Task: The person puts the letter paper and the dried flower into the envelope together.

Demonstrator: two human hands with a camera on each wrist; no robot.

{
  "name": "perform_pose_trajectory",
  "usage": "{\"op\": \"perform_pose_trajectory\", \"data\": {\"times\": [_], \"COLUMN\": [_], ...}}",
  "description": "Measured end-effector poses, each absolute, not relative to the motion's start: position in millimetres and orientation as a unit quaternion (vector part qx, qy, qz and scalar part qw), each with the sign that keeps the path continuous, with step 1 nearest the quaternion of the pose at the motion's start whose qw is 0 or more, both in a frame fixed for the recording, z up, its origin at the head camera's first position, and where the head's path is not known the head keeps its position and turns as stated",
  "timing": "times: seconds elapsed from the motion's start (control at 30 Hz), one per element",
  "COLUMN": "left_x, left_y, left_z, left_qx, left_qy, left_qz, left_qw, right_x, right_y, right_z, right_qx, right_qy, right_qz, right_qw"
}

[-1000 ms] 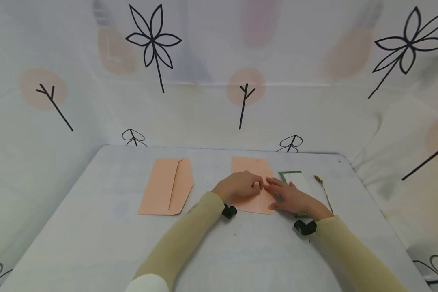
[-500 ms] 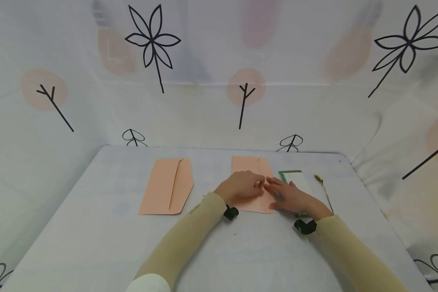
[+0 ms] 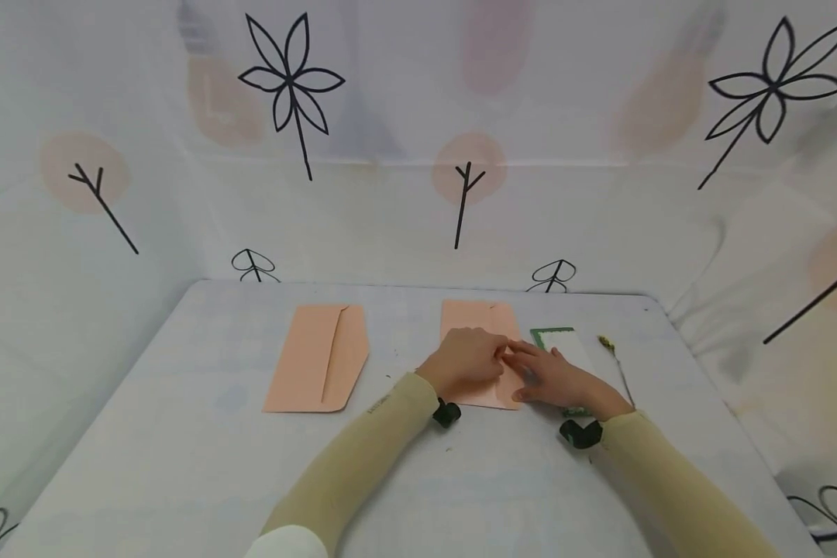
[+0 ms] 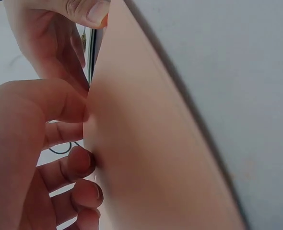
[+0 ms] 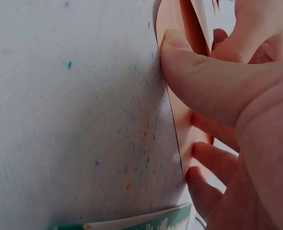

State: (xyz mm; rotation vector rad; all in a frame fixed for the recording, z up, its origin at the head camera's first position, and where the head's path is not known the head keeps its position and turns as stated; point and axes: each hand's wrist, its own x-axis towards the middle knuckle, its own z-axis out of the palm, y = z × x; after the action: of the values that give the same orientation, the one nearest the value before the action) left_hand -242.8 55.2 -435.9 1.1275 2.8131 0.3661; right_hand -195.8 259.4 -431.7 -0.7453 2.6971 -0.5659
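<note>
The peach envelope (image 3: 476,316) lies near the tabletop's (image 3: 181,457) far edge, slightly right of centre. The left hand (image 3: 466,360) pinches its paper; the right hand (image 3: 561,380) rests on it, fingers extended. It looks light, thin and easily creased, so I'd steady the body flat and lift by the flap's edge.

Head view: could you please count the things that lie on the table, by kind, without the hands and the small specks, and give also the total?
Peach envelopes: 2
Green-bordered white card: 1
Thin stem with yellowish flower head: 1
Total: 4
</note>
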Motion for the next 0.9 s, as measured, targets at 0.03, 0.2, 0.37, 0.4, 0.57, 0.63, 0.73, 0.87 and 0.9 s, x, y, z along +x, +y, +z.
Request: {"op": "perform_pose_trajectory", "data": {"times": [0.03, 0.2, 0.37, 0.4, 0.57, 0.63, 0.73, 0.87, 0.9], "left_x": [-242.7, -243.0, -244.7, -245.6, -250.4, -252.2, -254.4, -257.3, -257.9], "left_y": [54.9, 52.2, 49.9, 49.2, 44.2, 42.9, 42.0, 42.2, 42.5], "left_z": [-435.1, -432.6, -432.9, -433.6, -438.1, -439.8, -441.2, -443.5, -443.7], "left_qx": [0.364, 0.342, 0.344, 0.346, 0.347, 0.343, 0.337, 0.339, 0.342], "left_qy": [0.923, 0.935, 0.933, 0.932, 0.923, 0.920, 0.915, 0.911, 0.909], "left_qz": [0.115, 0.094, 0.100, 0.104, 0.141, 0.158, 0.181, 0.188, 0.189], "left_qw": [0.040, 0.020, 0.025, 0.030, 0.084, 0.107, 0.130, 0.142, 0.144], "right_x": [-196.2, -197.2, -196.7, -196.7, -196.3, -195.6, -194.8, -194.0, -193.8], "right_y": [259.1, 258.0, 258.1, 258.3, 257.7, 257.4, 257.4, 258.4, 258.9], "right_z": [-431.7, -431.4, -430.9, -431.1, -431.2, -431.0, -431.1, -431.8, -431.6], "right_qx": [-0.257, -0.252, -0.256, -0.257, -0.253, -0.252, -0.253, -0.259, -0.259], "right_qy": [0.935, 0.937, 0.935, 0.935, 0.936, 0.936, 0.936, 0.933, 0.934], "right_qz": [-0.196, -0.193, -0.198, -0.197, -0.195, -0.195, -0.198, -0.202, -0.201], "right_qw": [0.143, 0.144, 0.144, 0.144, 0.148, 0.148, 0.144, 0.145, 0.144]}}
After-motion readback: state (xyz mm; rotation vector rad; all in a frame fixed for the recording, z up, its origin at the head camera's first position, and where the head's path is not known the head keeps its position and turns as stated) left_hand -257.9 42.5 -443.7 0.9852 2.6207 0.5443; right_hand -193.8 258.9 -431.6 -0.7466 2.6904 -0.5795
